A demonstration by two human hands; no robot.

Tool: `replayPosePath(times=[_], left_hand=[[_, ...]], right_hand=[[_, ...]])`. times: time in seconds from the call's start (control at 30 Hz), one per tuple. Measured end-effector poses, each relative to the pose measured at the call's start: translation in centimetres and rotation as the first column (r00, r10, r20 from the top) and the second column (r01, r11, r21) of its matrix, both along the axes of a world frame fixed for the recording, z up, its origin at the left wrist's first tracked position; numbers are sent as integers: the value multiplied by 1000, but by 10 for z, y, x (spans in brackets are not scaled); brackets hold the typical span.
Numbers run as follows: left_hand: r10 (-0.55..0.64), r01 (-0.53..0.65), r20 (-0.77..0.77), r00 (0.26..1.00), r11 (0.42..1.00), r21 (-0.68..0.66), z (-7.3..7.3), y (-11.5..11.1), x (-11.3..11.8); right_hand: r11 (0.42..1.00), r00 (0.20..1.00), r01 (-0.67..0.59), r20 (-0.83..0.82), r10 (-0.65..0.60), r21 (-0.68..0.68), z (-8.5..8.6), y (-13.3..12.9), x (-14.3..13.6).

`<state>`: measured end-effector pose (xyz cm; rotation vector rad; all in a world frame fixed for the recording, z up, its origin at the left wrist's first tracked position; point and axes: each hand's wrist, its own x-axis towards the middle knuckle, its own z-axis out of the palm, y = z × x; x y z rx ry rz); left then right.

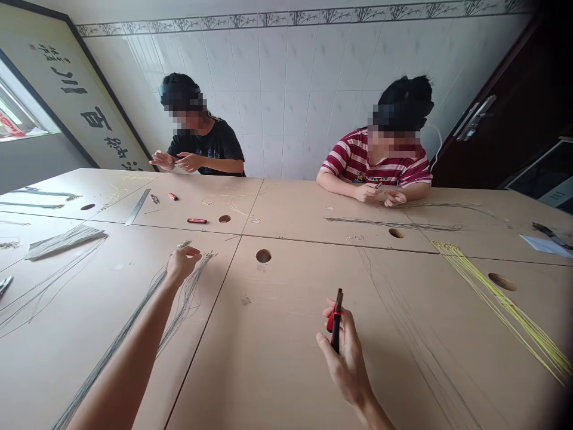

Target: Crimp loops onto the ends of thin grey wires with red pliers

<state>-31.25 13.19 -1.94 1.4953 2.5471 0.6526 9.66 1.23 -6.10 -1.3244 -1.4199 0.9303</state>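
My left hand (182, 264) reaches over the table, its fingers bent together at the tip ends of thin grey wires. Whatever sits between those fingertips is too small to make out. One bundle of grey wires (120, 340) runs under my left forearm; a looser grey bundle (190, 292) lies just right of the hand. In my right hand (349, 358) is a pair of pliers (335, 325) with red and black handles, jaws pointing up and away from me. The right fingers are closed around the handles, above the bare tabletop.
The brown tabletop (277, 358) has round holes, one of them a hole (264, 255) near the middle. Yellow wires (505, 304) lie at right, a grey wire bundle (67, 240) at left. A metal ruler (138, 207) and red lighter-like item (197, 221) lie farther back. Two people sit opposite.
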Motion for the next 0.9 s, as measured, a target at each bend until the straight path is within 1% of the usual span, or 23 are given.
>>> replayPosePath(times=[0.07, 0.2, 0.3, 0.47, 0.57, 0.7, 0.8, 0.9], left_hand=[[4, -4, -6, 1000, 1000, -27, -7, 8, 0], [-57, 55, -41, 998, 997, -53, -21, 26, 11], [-95, 90, -75, 993, 994, -64, -26, 35, 14], [-159, 151, -133, 978, 986, -69, -27, 35, 11], [-214, 206, -174, 961, 977, -60, -27, 33, 13], [-278, 273, -205, 938, 961, -53, -27, 32, 17], [-287, 283, -199, 937, 958, -50, -27, 33, 17], [-273, 268, -173, 946, 962, -50, -27, 34, 16]], right_hand=[[1000, 1000, 4, -9, -4, -21, -2, 0, 1], [997, 1000, 12, -14, -13, -70, -5, 1, 4], [997, 1000, 10, -21, -12, -81, -9, 1, 5], [997, 999, 10, -43, -13, -71, -12, 2, 6], [996, 998, 20, -53, -24, -83, -13, 2, 5], [994, 999, 3, -54, -9, -109, -13, 0, 3], [994, 998, -7, -57, 0, -113, -14, 0, 3], [995, 998, -9, -63, 3, -104, -15, 0, 4]])
